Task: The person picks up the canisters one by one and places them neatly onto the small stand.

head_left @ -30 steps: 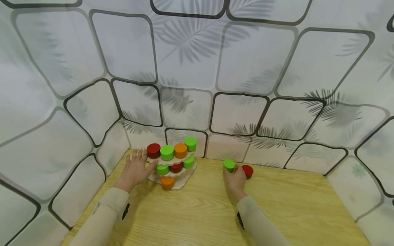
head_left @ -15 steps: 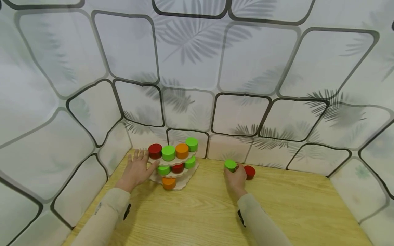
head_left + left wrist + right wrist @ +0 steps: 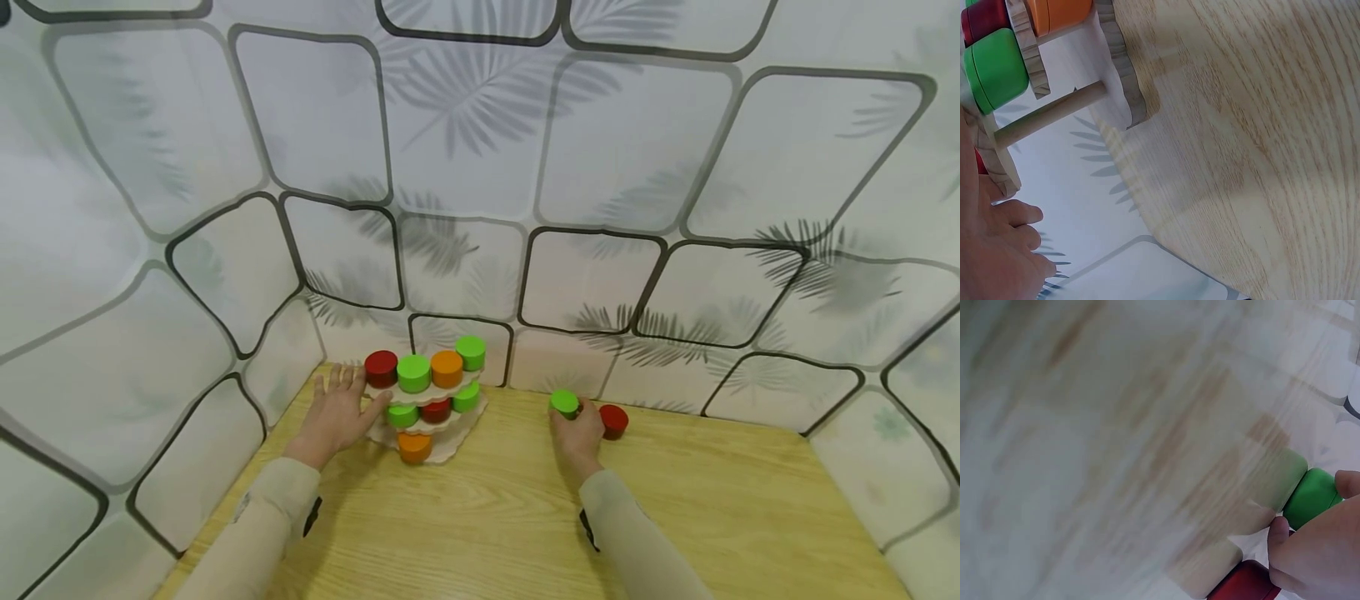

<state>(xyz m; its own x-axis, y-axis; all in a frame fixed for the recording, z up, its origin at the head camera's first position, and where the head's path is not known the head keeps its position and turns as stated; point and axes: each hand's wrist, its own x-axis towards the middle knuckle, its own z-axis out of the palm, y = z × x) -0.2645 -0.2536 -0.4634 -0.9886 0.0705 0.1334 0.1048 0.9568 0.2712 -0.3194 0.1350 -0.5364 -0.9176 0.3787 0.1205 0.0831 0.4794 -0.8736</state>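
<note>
A tiered wooden stand (image 3: 450, 446) with scalloped edges stands at the back left, carrying several small round tins in red, green and orange. My left hand (image 3: 333, 421) touches its left side near the top tier, fingers extended. In the left wrist view, that hand (image 3: 1004, 250) is partly cut off beside the stand's edge, near a green tin (image 3: 999, 69) and a wooden post (image 3: 1054, 112). To the right, my right hand (image 3: 577, 433) pinches a green round tin (image 3: 564, 403) between thumb and fingers at the table. A red tin (image 3: 613, 422) sits right beside that hand.
The wood-grain table (image 3: 465, 533) meets a patterned cloth wall (image 3: 465, 267) at the back, with further cloth walls at both sides. An orange tin (image 3: 415, 447) rests on the stand's lowest tier, near its front edge.
The head view has shifted slightly, so everything sits a little further right. The left hand stays at the stand, and the right hand keeps its pinch on the green tin.
</note>
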